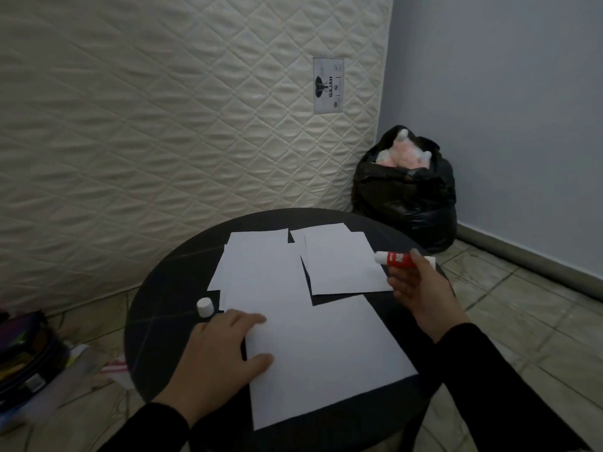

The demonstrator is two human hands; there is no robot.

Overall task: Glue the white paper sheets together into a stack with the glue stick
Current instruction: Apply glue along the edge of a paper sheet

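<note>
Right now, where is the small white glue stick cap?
In the head view, the small white cap stands on the round black table, left side, beside the left hand.

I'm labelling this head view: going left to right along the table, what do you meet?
Glue cap → left hand → near paper sheet → right hand, holding the glue stick.

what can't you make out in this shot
Head view only:
- Glue stick: label too blurred to read; the right hand covers part of the tube.
- Paper sheets: overlaps hide how many, and any glue on them.
- Left hand: hides the sheet edge under it.
- Bag: pink contents unclear.
- Cap: no detail visible.
</note>
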